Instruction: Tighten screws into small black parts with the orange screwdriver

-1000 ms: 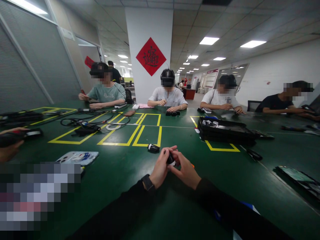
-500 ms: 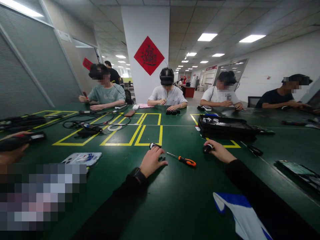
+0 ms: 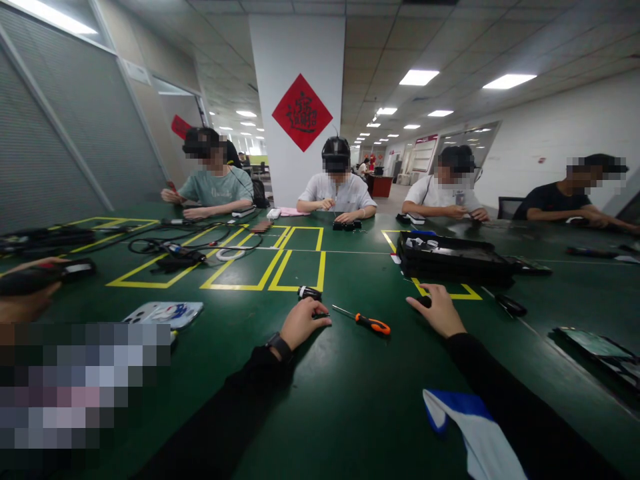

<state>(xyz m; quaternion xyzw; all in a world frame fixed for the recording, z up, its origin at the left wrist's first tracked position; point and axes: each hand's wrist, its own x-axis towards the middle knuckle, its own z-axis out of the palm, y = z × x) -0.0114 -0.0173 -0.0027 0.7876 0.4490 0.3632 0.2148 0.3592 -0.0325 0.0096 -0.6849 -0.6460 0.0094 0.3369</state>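
My left hand [image 3: 305,323] rests low over the green table, fingers bent and thumb drawn close to the index finger. Something small and dark lies at those fingertips, too small to name. Just beyond the knuckles is a short black-and-white cylindrical object [image 3: 310,293]. To the right of this hand lies a screwdriver [image 3: 373,324] with an orange-and-black handle. My right hand [image 3: 444,313] has thumb and fingers apart around a dark rounded object [image 3: 425,301], mostly hidden by the hand.
A black open tray [image 3: 455,260] with small parts stands beyond my right hand. Another screwdriver [image 3: 510,305] lies to its right. A blue-and-white cloth [image 3: 470,417] is near my right forearm. A phone-like case [image 3: 165,312] and cables [image 3: 170,250] are at left. Several people sit around the table.
My left thumb and fingers have drawn together over the small thing. The right hand has loosened around the dark object, its thumb now stretched out to the left.
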